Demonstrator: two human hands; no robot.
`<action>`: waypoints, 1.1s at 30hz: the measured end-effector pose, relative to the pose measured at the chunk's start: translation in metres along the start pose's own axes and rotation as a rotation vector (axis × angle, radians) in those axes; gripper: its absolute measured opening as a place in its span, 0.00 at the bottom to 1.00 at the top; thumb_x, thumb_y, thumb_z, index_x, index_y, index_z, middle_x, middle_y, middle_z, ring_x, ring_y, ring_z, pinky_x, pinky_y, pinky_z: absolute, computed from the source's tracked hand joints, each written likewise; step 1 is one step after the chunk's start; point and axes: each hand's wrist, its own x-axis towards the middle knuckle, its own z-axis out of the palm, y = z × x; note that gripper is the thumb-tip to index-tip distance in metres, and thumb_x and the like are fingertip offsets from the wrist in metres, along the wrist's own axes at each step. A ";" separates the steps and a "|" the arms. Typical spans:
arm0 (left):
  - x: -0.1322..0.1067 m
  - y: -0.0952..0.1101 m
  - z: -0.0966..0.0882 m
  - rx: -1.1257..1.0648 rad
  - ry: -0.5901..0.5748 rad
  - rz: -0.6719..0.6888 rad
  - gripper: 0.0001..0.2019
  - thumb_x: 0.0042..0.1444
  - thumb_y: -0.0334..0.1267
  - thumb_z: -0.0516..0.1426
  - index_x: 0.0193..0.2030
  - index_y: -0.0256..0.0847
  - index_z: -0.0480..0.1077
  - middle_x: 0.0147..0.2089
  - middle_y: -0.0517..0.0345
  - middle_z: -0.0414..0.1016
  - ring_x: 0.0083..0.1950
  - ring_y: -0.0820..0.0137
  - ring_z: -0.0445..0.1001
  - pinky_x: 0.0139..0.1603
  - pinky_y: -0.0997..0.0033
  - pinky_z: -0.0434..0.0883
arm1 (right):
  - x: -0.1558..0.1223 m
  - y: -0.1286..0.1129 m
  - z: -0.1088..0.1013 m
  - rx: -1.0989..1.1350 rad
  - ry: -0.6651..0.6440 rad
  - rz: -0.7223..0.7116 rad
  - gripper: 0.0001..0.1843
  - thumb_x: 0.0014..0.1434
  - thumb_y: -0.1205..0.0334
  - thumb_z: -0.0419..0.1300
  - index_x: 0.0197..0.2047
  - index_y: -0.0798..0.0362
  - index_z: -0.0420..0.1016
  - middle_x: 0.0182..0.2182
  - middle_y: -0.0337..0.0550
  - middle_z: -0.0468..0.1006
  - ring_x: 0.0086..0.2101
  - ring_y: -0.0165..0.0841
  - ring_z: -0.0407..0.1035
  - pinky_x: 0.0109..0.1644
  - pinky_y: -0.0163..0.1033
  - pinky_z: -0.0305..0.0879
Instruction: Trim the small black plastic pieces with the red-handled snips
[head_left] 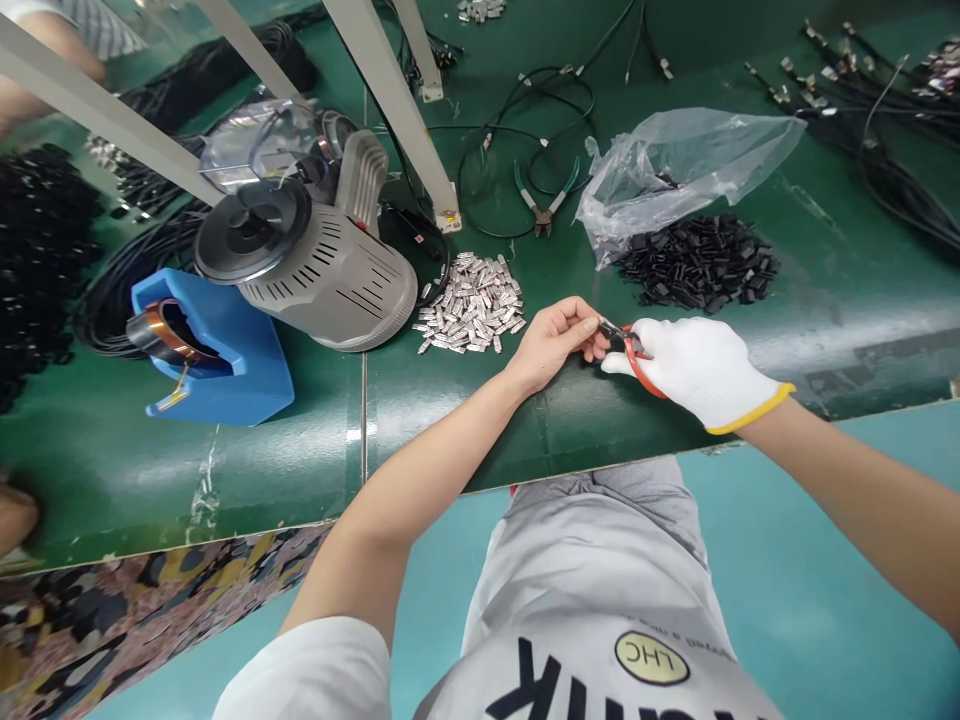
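My right hand [690, 368], in a white glove with a yellow cuff, is closed around red-handled pliers [643, 366]. The dark jaws point left, at the fingertips of my bare left hand [559, 340]. Those fingers are pinched together on a small piece at the jaws; the fingers hide most of it, so its kind is unclear. Left of my left hand lies a pile of small silvery metal pieces [474, 305]. Beyond my right hand is a heap of small black plastic pieces [701, 262], with a clear plastic bag [690, 165] behind it.
Green-handled cutters [543, 215] lie open beyond my hands, near looped black cables [517, 110]. At left stand a grey machine [330, 275] and a blue tape dispenser [247, 375]. A metal post [409, 110] rises from the green table [465, 430]. More cables [892, 170] lie far right.
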 end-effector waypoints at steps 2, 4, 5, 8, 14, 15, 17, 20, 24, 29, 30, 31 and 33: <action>0.000 -0.001 0.000 -0.001 0.007 0.002 0.24 0.55 0.59 0.67 0.37 0.38 0.70 0.33 0.55 0.80 0.31 0.72 0.77 0.33 0.72 0.71 | 0.001 0.000 0.000 -0.013 -0.015 0.002 0.39 0.69 0.28 0.41 0.48 0.56 0.74 0.29 0.54 0.78 0.31 0.43 0.73 0.34 0.42 0.38; 0.000 -0.002 0.000 -0.001 0.016 0.006 0.24 0.56 0.59 0.67 0.38 0.38 0.70 0.33 0.55 0.81 0.31 0.72 0.78 0.33 0.72 0.72 | 0.002 0.000 0.000 -0.028 -0.029 0.006 0.40 0.69 0.28 0.40 0.49 0.56 0.74 0.29 0.54 0.78 0.31 0.43 0.73 0.33 0.42 0.38; 0.000 -0.002 0.000 -0.001 0.019 0.010 0.24 0.56 0.59 0.67 0.38 0.38 0.70 0.33 0.55 0.81 0.31 0.72 0.77 0.33 0.72 0.72 | 0.003 0.000 0.000 -0.033 -0.036 0.001 0.41 0.70 0.28 0.40 0.50 0.57 0.74 0.29 0.55 0.78 0.31 0.43 0.73 0.33 0.42 0.38; 0.000 -0.004 0.000 -0.003 0.019 0.023 0.23 0.57 0.58 0.67 0.38 0.37 0.71 0.33 0.55 0.81 0.31 0.73 0.78 0.33 0.72 0.72 | 0.003 0.000 -0.001 -0.048 -0.065 -0.001 0.42 0.70 0.29 0.37 0.49 0.58 0.74 0.29 0.55 0.78 0.31 0.44 0.74 0.33 0.42 0.39; 0.000 -0.003 0.001 0.001 0.020 0.002 0.24 0.56 0.59 0.67 0.39 0.38 0.71 0.33 0.55 0.80 0.31 0.72 0.78 0.33 0.72 0.72 | 0.004 0.002 -0.002 -0.006 -0.119 -0.054 0.40 0.72 0.32 0.38 0.48 0.60 0.74 0.32 0.58 0.80 0.33 0.45 0.75 0.34 0.41 0.41; 0.000 -0.002 0.001 0.001 0.014 -0.005 0.24 0.55 0.59 0.68 0.39 0.37 0.71 0.33 0.55 0.80 0.31 0.72 0.78 0.32 0.73 0.72 | 0.004 0.003 -0.002 -0.004 -0.118 -0.052 0.40 0.72 0.32 0.38 0.48 0.60 0.75 0.32 0.58 0.80 0.33 0.45 0.75 0.34 0.41 0.41; 0.000 0.000 0.001 0.001 -0.010 -0.023 0.24 0.55 0.58 0.68 0.38 0.37 0.71 0.32 0.55 0.80 0.30 0.72 0.78 0.31 0.73 0.71 | 0.003 0.005 0.001 -0.015 -0.102 -0.042 0.41 0.71 0.32 0.38 0.48 0.60 0.75 0.31 0.57 0.79 0.32 0.44 0.74 0.34 0.41 0.40; 0.001 0.003 0.000 -0.002 -0.059 -0.054 0.23 0.55 0.57 0.68 0.38 0.37 0.71 0.31 0.56 0.79 0.29 0.73 0.77 0.29 0.74 0.70 | 0.001 0.009 0.008 -0.040 -0.043 -0.026 0.40 0.71 0.32 0.39 0.47 0.59 0.76 0.29 0.55 0.78 0.30 0.43 0.73 0.33 0.42 0.38; 0.003 0.007 -0.002 -0.008 -0.101 -0.099 0.22 0.56 0.54 0.69 0.37 0.36 0.70 0.28 0.57 0.77 0.27 0.74 0.75 0.26 0.76 0.66 | -0.001 0.012 0.020 -0.041 0.039 -0.033 0.38 0.70 0.31 0.41 0.45 0.57 0.76 0.27 0.54 0.78 0.28 0.42 0.72 0.34 0.41 0.37; 0.004 0.013 -0.004 -0.041 -0.129 -0.207 0.20 0.55 0.50 0.70 0.36 0.36 0.69 0.26 0.57 0.75 0.24 0.74 0.72 0.24 0.77 0.62 | -0.003 0.015 0.025 -0.055 0.089 -0.050 0.38 0.70 0.30 0.42 0.44 0.56 0.75 0.26 0.53 0.77 0.28 0.42 0.72 0.34 0.41 0.36; 0.005 0.013 -0.005 -0.065 -0.142 -0.230 0.19 0.55 0.48 0.70 0.35 0.36 0.69 0.25 0.57 0.74 0.24 0.74 0.71 0.24 0.77 0.61 | -0.004 0.015 0.026 -0.058 0.095 -0.055 0.37 0.70 0.30 0.42 0.43 0.56 0.75 0.26 0.53 0.77 0.28 0.42 0.72 0.34 0.41 0.35; 0.004 0.013 -0.005 -0.093 -0.157 -0.257 0.18 0.55 0.47 0.70 0.35 0.36 0.69 0.25 0.57 0.74 0.24 0.74 0.71 0.23 0.77 0.61 | -0.005 0.015 0.026 -0.061 0.101 -0.061 0.37 0.70 0.30 0.42 0.43 0.55 0.75 0.25 0.52 0.77 0.28 0.42 0.72 0.34 0.41 0.35; 0.004 0.013 -0.007 -0.153 -0.187 -0.320 0.16 0.55 0.43 0.70 0.34 0.35 0.70 0.25 0.56 0.73 0.23 0.73 0.70 0.23 0.77 0.59 | -0.007 0.015 0.025 -0.070 0.112 -0.072 0.37 0.70 0.30 0.41 0.42 0.55 0.74 0.25 0.52 0.76 0.28 0.42 0.72 0.35 0.41 0.34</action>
